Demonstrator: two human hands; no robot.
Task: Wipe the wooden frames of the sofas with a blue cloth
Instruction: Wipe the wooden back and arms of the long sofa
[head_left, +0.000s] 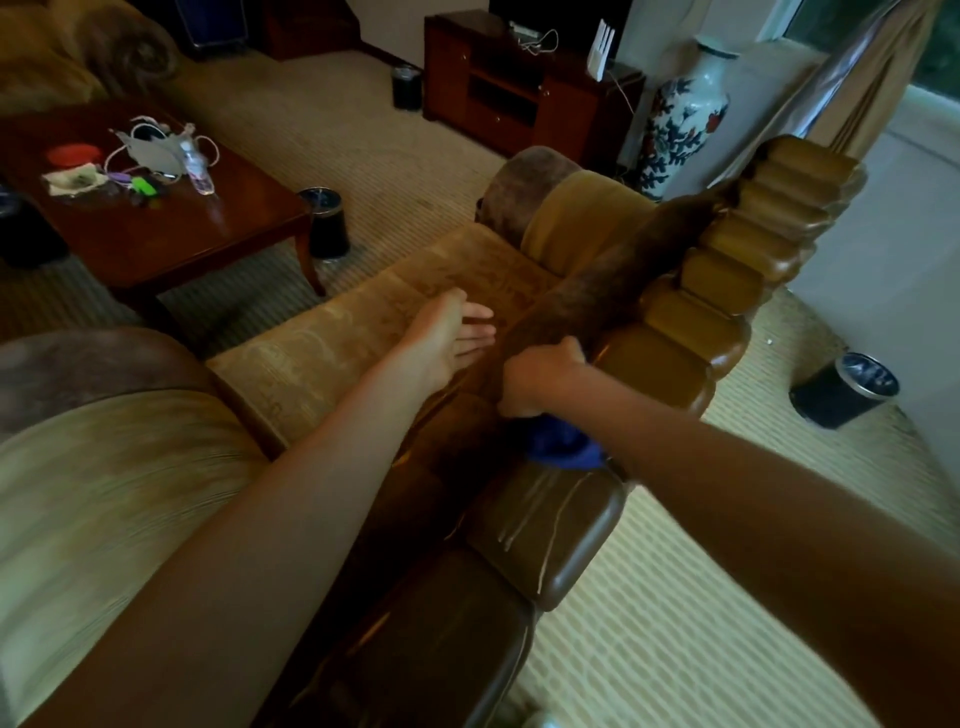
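The sofa's carved wooden frame (670, 358) runs along the top of its back, from bottom centre up to the right, in glossy brown scalloped blocks. A blue cloth (558, 444) lies bunched on the frame under my right wrist. My right hand (540, 376) grips the cloth with curled fingers and presses it to the frame's inner edge, beside a dark brown plush strip (597, 291). Fingers straight, my left hand (449, 338) rests flat on the tan patterned seat cushion (363, 322). Most of the cloth is hidden beneath my hand and forearm.
A dark wooden coffee table (171, 228) with clutter stands at the left. Small black bins sit by the table (328, 223), by the TV cabinet (406, 85) and at the right (844, 387). A large porcelain vase (680, 119) stands behind the sofa's far end.
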